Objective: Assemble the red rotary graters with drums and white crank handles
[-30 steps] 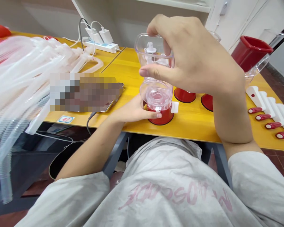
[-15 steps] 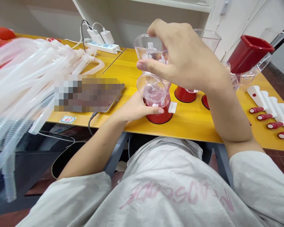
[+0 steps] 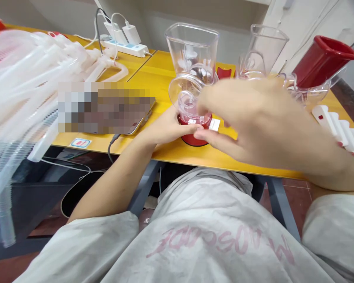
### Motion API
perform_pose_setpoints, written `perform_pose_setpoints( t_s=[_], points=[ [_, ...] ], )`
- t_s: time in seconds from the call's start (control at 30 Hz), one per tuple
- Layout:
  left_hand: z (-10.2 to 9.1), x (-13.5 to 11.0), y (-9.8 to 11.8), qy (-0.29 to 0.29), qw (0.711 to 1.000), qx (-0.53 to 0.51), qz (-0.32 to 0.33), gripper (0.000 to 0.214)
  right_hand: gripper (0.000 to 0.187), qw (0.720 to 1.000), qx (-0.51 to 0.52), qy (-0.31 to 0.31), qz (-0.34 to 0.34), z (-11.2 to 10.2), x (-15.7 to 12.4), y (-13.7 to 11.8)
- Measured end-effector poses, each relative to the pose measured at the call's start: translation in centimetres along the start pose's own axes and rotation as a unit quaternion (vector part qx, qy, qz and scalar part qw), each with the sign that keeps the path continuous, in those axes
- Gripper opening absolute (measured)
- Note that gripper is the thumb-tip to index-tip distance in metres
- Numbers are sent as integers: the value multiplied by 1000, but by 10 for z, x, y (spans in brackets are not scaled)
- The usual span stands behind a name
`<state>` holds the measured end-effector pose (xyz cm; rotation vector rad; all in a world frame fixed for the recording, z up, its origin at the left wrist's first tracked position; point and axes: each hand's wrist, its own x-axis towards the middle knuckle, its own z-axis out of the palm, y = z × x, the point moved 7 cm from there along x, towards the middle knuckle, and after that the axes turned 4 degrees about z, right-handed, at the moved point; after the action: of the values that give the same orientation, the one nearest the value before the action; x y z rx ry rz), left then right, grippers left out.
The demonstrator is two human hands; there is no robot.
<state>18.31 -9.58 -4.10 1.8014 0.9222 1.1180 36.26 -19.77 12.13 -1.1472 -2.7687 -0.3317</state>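
A clear plastic container (image 3: 191, 47) with a flared square top and round clear discs at its waist stands upright on a red round base (image 3: 194, 140) at the table's front. My left hand (image 3: 168, 127) is closed around the left side of that base, its thumb across the front. My right hand (image 3: 253, 122), blurred by motion, hovers at the container's right side with thumb and forefinger apart. Its thumb tip is close to my left thumb. A small white tab (image 3: 214, 125) shows between its fingers. The right hand's other fingers are hidden.
More clear containers (image 3: 268, 43) and a red square-mouthed tube (image 3: 321, 63) stand behind on the right. White handles (image 3: 327, 120) lie in a row at far right. On the left are translucent hoses (image 3: 47, 78), a tablet (image 3: 120, 114) and a power strip (image 3: 129, 49).
My right hand has let go of the container's top and moved down and to the right, beside the base. My left hand has kept its hold on the base.
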Motion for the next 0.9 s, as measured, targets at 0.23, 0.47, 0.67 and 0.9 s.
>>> perform_pose_setpoints(
  t_s=[0.23, 0.47, 0.67, 0.9],
  points=[
    [1, -1, 1, -10, 1000, 11, 8, 96, 52, 984, -79, -127, 95, 120, -12, 36],
    [0, -4, 0, -7, 1000, 6, -4, 99, 56, 988, -62, -116, 75, 141, 2, 35],
    [0, -3, -1, -7, 1000, 12, -8, 106, 55, 988, -53, -132, 55, 145, 5, 39],
    [1, -5, -3, -3, 1000, -1, -6, 112, 56, 988, 18, -110, 109, 166, 5, 50]
  ],
)
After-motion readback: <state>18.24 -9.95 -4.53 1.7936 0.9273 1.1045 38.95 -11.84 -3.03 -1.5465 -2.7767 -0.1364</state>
